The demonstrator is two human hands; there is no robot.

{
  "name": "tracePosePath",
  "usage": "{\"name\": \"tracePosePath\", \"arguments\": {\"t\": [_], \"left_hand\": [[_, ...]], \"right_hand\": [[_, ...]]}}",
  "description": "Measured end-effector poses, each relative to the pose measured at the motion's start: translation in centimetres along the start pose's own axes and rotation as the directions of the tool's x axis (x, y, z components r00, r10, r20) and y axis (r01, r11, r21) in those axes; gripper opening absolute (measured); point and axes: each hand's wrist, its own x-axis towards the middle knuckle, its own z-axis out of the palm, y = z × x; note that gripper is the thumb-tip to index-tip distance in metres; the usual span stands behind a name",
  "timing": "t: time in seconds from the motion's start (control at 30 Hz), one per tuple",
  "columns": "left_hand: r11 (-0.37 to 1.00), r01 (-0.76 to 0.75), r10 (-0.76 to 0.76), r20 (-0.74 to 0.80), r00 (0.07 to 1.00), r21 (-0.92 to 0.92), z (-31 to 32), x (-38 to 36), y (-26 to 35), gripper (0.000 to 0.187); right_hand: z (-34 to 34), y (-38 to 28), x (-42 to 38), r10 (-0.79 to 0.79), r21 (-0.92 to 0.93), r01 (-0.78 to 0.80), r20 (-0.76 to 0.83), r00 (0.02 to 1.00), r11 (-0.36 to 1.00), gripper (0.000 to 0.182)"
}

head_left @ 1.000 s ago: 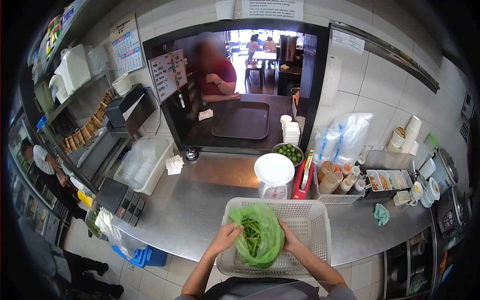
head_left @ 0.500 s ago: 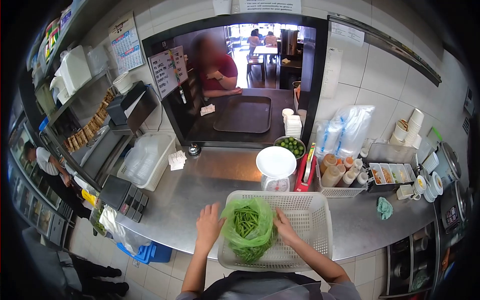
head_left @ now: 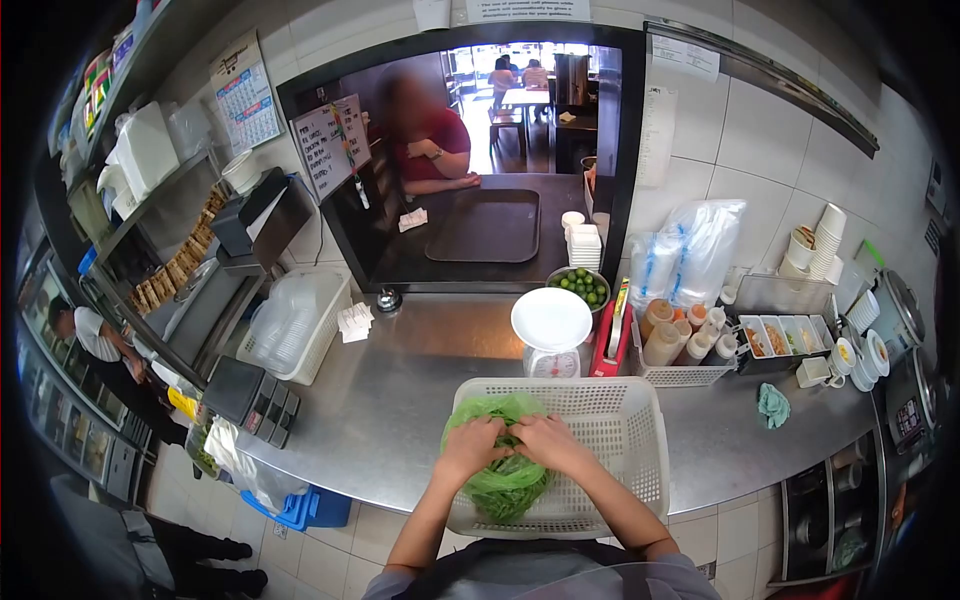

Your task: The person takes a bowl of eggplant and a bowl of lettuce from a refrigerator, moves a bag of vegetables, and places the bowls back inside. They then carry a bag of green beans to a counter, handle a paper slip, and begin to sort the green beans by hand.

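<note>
A thin green plastic bag (head_left: 510, 405) of green beans (head_left: 505, 498) sits in the left part of a white perforated basket (head_left: 640, 470). My left hand (head_left: 472, 447) is on the bag's top from the left, its fingers curled onto the plastic. From the right, my right hand (head_left: 548, 443) meets it there, fingers bent inward and closed at the bag's mouth. The fingertips of both hands come close together, partly hidden in the folds. Under my hands, most of the beans at the opening are covered.
Behind the basket stand a white-topped scale (head_left: 552, 325), a red tape dispenser (head_left: 611, 345), a bowl of green limes (head_left: 580, 287) and a basket of sauce bottles (head_left: 680, 370). A person (head_left: 435, 150) leans at the pass-through window beside a dark tray (head_left: 484, 226).
Both hands have moved inward from either side of the bag to its mouth. The bag's opening, spread wide before, is now drawn in and mostly covered.
</note>
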Motion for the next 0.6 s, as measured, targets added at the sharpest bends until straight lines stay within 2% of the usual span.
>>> {"name": "tracePosePath", "arguments": {"t": [0.13, 0.2, 0.23, 0.3, 0.33, 0.4, 0.43, 0.53, 0.6], "left_hand": [[0.998, -0.002, 0.002, 0.007, 1.0, -0.063, 0.6, -0.8, -0.9, 0.029], [0.995, 0.028, -0.026, 0.025, 0.999, -0.1, 0.5, -1.3, -1.0, 0.027], [0.993, 0.03, -0.034, -0.038, 0.999, -0.117, 0.4, -1.7, -0.7, 0.027], [0.989, 0.024, -0.05, -0.174, 0.984, -0.147, -0.3, -2.2, -0.1, 0.026], [0.977, 0.026, -0.066, -0.185, 0.981, -0.21, -0.3, -2.1, -0.1, 0.026], [0.941, 0.032, -0.103, -0.195, 0.975, -0.336, -0.1, -2.4, -0.1, 0.025], [0.951, 0.026, -0.084, -0.178, 0.98, -0.308, 0.2, -2.6, -0.3, 0.025], [0.962, 0.034, -0.072, -0.13, 0.989, -0.272, 1.3, -3.0, -0.9, 0.023], [0.945, 0.082, -0.119, -0.101, 0.988, -0.316, 1.8, -2.9, -0.9, 0.022]], "right_hand": [[0.1, -0.2, 0.8, 0.044, -0.041, -0.045, -0.017, 0.999, 0.998, 0.008], [0.3, -0.5, 0.9, 0.031, 0.01, -0.03, -0.162, 0.986, 0.999, 0.007], [0.4, -0.5, 0.9, 0.027, 0.031, -0.021, -0.235, 0.972, 0.999, 0.006], [0.1, -1.2, 0.9, 0.073, 0.222, -0.018, -0.245, 0.967, 0.975, 0.006], [-0.2, -1.4, 0.9, 0.097, 0.315, -0.015, -0.246, 0.964, 0.949, 0.006], [-0.6, -1.6, 1.0, 0.08, 0.341, 0.005, -0.235, 0.969, 0.94, 0.005], [-0.7, -1.7, 0.9, 0.072, 0.354, 0.015, -0.23, 0.971, 0.935, 0.005], [-0.9, -1.5, 0.1, 0.11, 0.133, -0.092, -0.141, 0.984, 0.987, 0.008], [-0.4, -1.1, 0.1, 0.114, 0.143, -0.096, -0.126, 0.985, 0.985, 0.007]]}}
